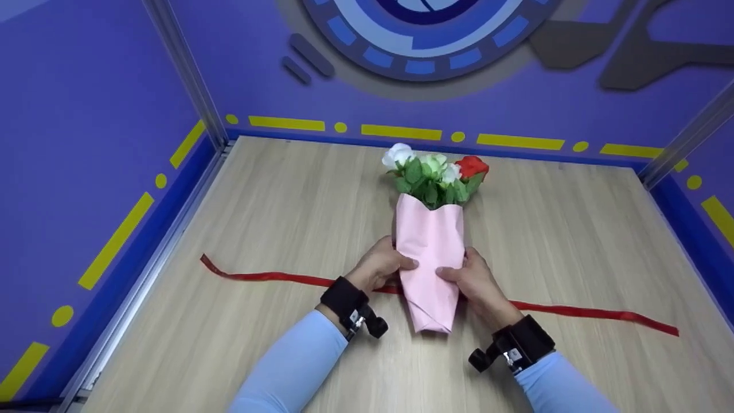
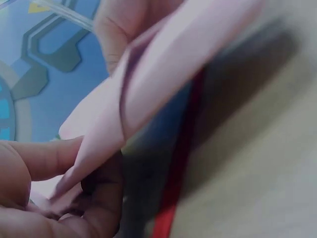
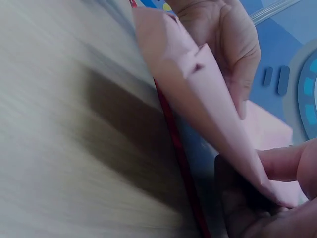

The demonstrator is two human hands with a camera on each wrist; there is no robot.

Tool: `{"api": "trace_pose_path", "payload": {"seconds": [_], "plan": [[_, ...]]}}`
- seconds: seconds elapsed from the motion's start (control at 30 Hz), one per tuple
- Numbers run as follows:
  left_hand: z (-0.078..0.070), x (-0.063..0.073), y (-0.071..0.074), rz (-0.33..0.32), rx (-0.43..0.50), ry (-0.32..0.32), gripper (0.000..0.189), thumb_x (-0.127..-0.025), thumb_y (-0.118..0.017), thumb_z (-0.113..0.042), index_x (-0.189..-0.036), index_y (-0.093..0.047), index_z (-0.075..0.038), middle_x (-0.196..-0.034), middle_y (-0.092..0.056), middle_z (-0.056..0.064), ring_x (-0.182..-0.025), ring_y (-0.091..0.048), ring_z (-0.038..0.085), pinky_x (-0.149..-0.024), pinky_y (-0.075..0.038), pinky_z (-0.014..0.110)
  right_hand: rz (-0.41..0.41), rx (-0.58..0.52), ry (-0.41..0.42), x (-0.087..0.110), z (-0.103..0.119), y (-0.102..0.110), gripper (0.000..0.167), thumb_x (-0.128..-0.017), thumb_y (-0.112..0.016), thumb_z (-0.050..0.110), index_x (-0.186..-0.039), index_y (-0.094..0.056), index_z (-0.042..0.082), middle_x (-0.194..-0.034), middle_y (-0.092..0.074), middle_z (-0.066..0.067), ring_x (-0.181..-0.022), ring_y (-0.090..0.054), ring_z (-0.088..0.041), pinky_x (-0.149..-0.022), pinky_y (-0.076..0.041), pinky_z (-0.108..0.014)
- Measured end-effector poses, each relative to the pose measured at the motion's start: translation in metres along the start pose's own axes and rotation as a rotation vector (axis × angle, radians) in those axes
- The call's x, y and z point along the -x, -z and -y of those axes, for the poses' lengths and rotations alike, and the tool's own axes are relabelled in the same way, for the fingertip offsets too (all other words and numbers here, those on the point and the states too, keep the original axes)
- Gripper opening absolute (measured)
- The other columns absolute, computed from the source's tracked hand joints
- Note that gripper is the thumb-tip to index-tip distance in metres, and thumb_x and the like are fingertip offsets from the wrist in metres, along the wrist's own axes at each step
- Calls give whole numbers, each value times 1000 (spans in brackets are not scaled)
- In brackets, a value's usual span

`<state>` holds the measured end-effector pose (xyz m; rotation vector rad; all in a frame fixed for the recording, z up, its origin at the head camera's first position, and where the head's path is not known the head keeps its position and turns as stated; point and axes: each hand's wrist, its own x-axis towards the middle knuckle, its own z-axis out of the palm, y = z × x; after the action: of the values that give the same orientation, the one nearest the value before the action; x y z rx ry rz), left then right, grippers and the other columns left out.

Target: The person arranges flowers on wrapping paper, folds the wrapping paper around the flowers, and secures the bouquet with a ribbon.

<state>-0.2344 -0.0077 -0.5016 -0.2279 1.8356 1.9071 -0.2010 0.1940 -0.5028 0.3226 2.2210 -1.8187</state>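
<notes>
A bouquet of white, pale green and red artificial flowers (image 1: 434,169) with green leaves pokes out of a pink paper wrap (image 1: 430,241) in the head view. My left hand (image 1: 381,262) grips the wrap's left side, thumb on the front and fingers behind. On the right side my right hand (image 1: 475,281) holds it the same way. Both wrist views show the pink paper (image 2: 168,64) pinched between thumb and curled fingers, raised off the table. A long red ribbon (image 1: 275,277) lies across the table, passing under the wrap and hands; its middle is partly hidden.
The wooden table (image 1: 298,189) is bounded by a blue back wall (image 1: 241,69) with yellow marks, and by side panels (image 1: 74,172). Metal posts (image 1: 189,74) stand at the back corners. Black camera straps (image 1: 344,301) circle both wrists.
</notes>
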Motion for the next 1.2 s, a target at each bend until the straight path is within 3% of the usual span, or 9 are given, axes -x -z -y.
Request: {"api": "trace_pose_path", "payload": {"seconds": [0.1,0.2,0.47,0.57,0.67,0.8,0.93,1.07,1.2], "plan": [[2,2,-1,-93,-174,-28,73,-83,-82,5,-145,-43,6,-135,-59,18,-116,-65,28,-91,-59,36,6,127,18,2,2,2,64,-92,-73,6,-144,-42,-13,-135,-59,-31,-110,-66,-31,-89,-57,-33],[2,3,-2,-135,-322,-54,88,-83,-84,1,-155,-34,8,-146,-55,20,-125,-57,27,-100,-53,35,6,267,44,4,3,2,63,-90,-76,11,-141,-47,-15,-131,-62,-31,-110,-66,-32,-91,-57,-38],[-6,4,-5,-81,-545,-76,84,-81,-84,-2,-152,-40,7,-141,-61,21,-122,-60,27,-103,-52,36,0,491,87,5,3,7,51,-87,-82,22,-123,-64,-10,-109,-72,-20,-90,-68,-24,-75,-56,-33],[-9,4,-6,-92,-702,-98,84,-81,-86,-9,-150,-42,9,-137,-64,24,-124,-63,29,-104,-53,38,-19,642,111,6,3,9,58,-86,-85,33,-123,-64,-7,-108,-73,-18,-88,-68,-25,-74,-54,-36],[-10,5,-8,-119,-810,-139,85,-81,-88,-13,-148,-42,12,-133,-66,28,-125,-64,34,-105,-53,41,-53,744,134,7,3,10,76,-85,-87,39,-132,-54,-10,-113,-72,-26,-94,-70,-33,-79,-56,-45],[-4,7,-11,-185,-824,-200,97,-79,-90,-13,-154,-33,12,-138,-58,33,-125,-63,38,-106,-52,42,-68,740,159,6,2,10,96,-85,-88,34,-147,-34,-16,-129,-64,-39,-116,-68,-45,-96,-55,-55],[2,13,-12,-221,-841,-262,103,-82,-89,-16,-159,-27,10,-141,-49,34,-121,-63,41,-105,-53,44,-58,724,182,4,1,9,95,-87,-86,29,-152,-34,-17,-137,-58,-39,-126,-61,-48,-104,-51,-58],[4,21,-11,-167,-892,-306,104,-84,-88,-19,-161,-26,9,-148,-48,32,-129,-60,40,-110,-50,43,-57,718,185,3,0,10,91,-87,-85,29,-153,-39,-14,-136,-57,-38,-126,-57,-47,-104,-49,-59],[3,28,-11,-81,-975,-296,113,-82,-91,-24,-165,-20,7,-162,-40,27,-144,-48,43,-120,-41,44,-55,711,178,2,1,9,92,-87,-84,29,-155,-38,-12,-136,-54,-38,-124,-56,-46,-104,-49,-59]]}}
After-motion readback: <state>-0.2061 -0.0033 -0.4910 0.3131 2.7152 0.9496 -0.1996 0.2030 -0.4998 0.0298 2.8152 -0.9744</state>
